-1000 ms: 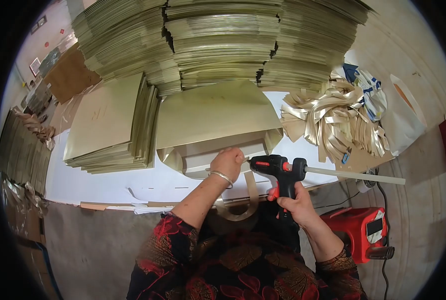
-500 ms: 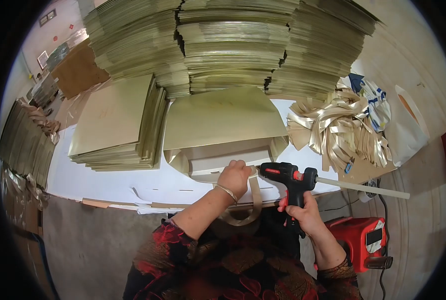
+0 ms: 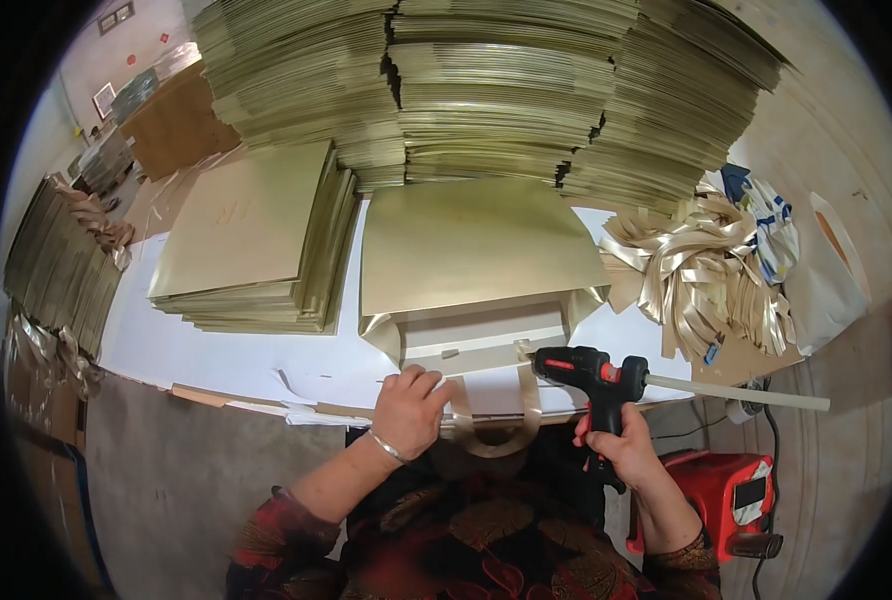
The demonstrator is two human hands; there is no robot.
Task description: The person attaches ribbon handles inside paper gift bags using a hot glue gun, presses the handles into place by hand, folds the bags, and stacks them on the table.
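Observation:
A gold paper bag (image 3: 481,245) lies on the white table cover, its open mouth toward me. A ribbon handle (image 3: 496,443) hangs in a loop from its near edge. My right hand (image 3: 621,440) is wrapped round the grip of a black and red glue gun (image 3: 586,372), which has a long pale glue stick in its back. The gun's nozzle is at the right end of the ribbon, by the bag's rim. At the left side of the loop, my left hand (image 3: 413,410) has its fingers curled near the bag's edge; what they hold, if anything, is hidden.
Tall stacks of folded gold bags (image 3: 506,100) stand at the back. A smaller stack (image 3: 251,225) is on the left, and a heap of gold ribbons (image 3: 706,270) on the right. A red container (image 3: 706,500) stands low at the right.
My left hand has moved left, away from the nozzle and the ribbon's right end. The glue gun stays at the bag's rim. The whole view has shifted a little.

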